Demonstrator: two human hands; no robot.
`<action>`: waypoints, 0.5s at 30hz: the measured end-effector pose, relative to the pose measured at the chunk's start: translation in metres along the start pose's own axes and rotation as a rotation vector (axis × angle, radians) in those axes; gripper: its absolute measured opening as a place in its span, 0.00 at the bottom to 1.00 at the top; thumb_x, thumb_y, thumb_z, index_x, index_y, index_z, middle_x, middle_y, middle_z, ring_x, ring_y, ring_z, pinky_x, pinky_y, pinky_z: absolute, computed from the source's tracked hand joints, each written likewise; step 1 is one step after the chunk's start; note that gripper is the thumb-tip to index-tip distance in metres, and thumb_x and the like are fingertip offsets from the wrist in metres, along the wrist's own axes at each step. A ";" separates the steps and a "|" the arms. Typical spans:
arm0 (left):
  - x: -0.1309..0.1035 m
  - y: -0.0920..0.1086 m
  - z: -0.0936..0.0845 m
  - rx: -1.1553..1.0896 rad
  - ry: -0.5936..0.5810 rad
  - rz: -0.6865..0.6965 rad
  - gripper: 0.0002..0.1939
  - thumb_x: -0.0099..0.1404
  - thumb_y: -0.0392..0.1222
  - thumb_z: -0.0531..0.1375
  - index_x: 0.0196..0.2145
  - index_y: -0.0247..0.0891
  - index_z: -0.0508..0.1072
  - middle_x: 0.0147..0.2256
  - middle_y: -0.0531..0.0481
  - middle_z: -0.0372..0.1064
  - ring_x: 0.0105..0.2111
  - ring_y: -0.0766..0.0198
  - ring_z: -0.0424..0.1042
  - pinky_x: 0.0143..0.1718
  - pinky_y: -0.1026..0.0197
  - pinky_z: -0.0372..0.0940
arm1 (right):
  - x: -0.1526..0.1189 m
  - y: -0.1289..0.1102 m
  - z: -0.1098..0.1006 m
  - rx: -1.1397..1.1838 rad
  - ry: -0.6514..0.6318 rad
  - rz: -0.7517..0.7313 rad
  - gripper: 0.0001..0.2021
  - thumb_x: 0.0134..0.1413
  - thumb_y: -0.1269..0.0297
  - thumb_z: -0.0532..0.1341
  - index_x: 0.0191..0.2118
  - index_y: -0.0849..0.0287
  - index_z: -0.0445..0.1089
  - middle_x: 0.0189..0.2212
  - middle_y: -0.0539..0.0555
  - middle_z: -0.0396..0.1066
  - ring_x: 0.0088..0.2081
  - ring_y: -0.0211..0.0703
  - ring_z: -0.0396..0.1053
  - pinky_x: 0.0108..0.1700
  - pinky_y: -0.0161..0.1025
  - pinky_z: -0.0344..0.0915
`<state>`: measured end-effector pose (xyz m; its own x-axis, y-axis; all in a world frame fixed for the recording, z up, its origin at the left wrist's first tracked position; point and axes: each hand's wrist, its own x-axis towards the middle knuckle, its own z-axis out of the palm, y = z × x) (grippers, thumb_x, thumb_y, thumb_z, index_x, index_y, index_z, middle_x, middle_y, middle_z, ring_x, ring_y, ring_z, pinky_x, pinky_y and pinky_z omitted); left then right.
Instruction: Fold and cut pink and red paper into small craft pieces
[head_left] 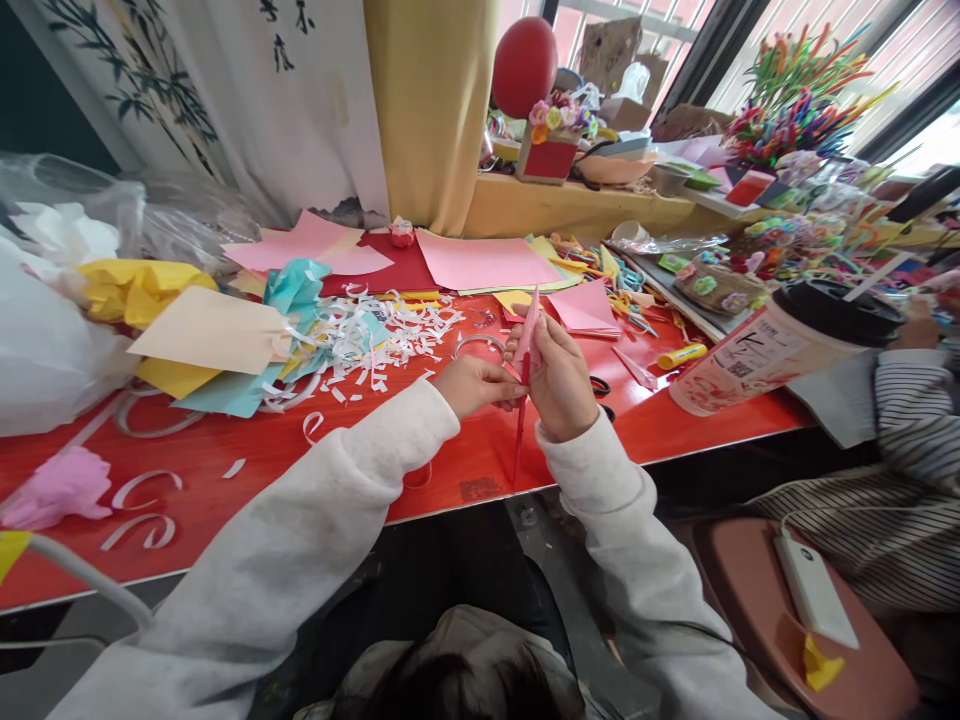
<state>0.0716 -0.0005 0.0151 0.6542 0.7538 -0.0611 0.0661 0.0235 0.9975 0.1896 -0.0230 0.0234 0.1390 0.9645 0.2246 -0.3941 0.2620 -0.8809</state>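
On the left of the table, white paper shreds are lying already cut. Nearer the middle, the left hand is pinching a slender red piece against the folded pink paper, which is standing upright above the table. The right hand is gripping that paper, seemingly partly shaped, its folding or joining remaining unfinished. Farther right, pink sheets are lying flat, apparently unworked.
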 end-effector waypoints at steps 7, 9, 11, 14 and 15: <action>0.000 0.001 -0.007 0.178 0.076 0.114 0.08 0.46 0.40 0.65 0.25 0.33 0.73 0.24 0.53 0.68 0.28 0.68 0.66 0.38 0.60 0.61 | 0.000 -0.001 -0.002 0.008 -0.019 0.004 0.08 0.53 0.60 0.57 0.37 0.56 0.68 0.28 0.48 0.69 0.31 0.34 0.69 0.36 0.36 0.69; 0.001 0.002 -0.008 0.151 0.092 0.143 0.12 0.46 0.43 0.65 0.26 0.33 0.72 0.24 0.54 0.67 0.29 0.68 0.65 0.37 0.61 0.60 | 0.000 -0.001 -0.002 -0.023 -0.030 0.002 0.08 0.52 0.60 0.57 0.36 0.56 0.68 0.30 0.49 0.71 0.35 0.37 0.71 0.39 0.38 0.69; 0.001 0.001 -0.007 0.109 0.117 0.157 0.14 0.46 0.46 0.65 0.26 0.32 0.72 0.24 0.54 0.66 0.28 0.68 0.65 0.37 0.60 0.60 | 0.000 -0.001 -0.003 -0.062 -0.043 -0.003 0.08 0.52 0.59 0.57 0.36 0.56 0.67 0.31 0.50 0.72 0.39 0.39 0.71 0.42 0.40 0.68; 0.002 0.000 -0.006 0.040 0.153 0.127 0.15 0.44 0.47 0.66 0.24 0.31 0.73 0.22 0.53 0.65 0.27 0.68 0.65 0.37 0.59 0.62 | 0.000 -0.002 -0.002 -0.120 -0.066 -0.010 0.11 0.52 0.56 0.57 0.37 0.55 0.67 0.31 0.51 0.73 0.42 0.41 0.71 0.43 0.42 0.68; 0.002 -0.001 -0.005 0.019 0.162 0.114 0.15 0.43 0.47 0.66 0.23 0.30 0.73 0.21 0.53 0.65 0.26 0.68 0.65 0.36 0.59 0.62 | 0.000 -0.002 -0.002 -0.134 -0.077 -0.007 0.11 0.52 0.55 0.57 0.37 0.55 0.67 0.32 0.52 0.73 0.42 0.42 0.71 0.43 0.42 0.68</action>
<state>0.0689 0.0043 0.0145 0.5290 0.8465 0.0600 0.0135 -0.0791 0.9968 0.1917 -0.0239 0.0243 0.0689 0.9638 0.2576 -0.2680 0.2666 -0.9258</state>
